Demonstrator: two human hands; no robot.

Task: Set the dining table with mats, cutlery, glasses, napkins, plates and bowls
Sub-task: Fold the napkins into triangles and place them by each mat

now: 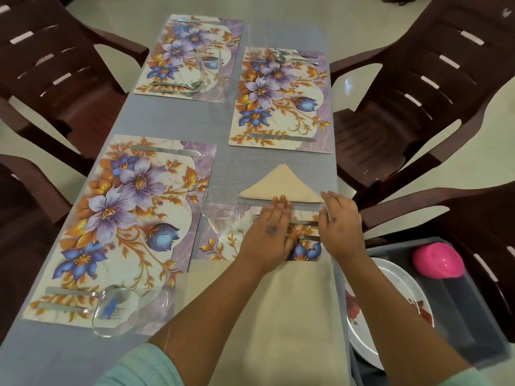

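Several floral mats lie on the grey table: far left [189, 54], far right [281, 101], near left [125, 224] and near right [220, 240]. A beige napkin [281, 185] folded into a triangle rests just beyond the near right mat. My left hand [267, 232] lies flat, fingertips touching the napkin's near edge. My right hand [340, 221] hovers flat beside the napkin's right corner. Under both hands lie a fork and other cutlery [305, 223]. A second beige cloth [289, 310] lies spread below my arms. Clear glasses stand on three mats, the nearest [117, 310].
A grey bin [473, 316] at the right holds white flowered plates [395, 296] and a pink bowl [439, 260]. Dark brown plastic chairs stand on both sides of the table, at left [55, 68] and at right [423, 87].
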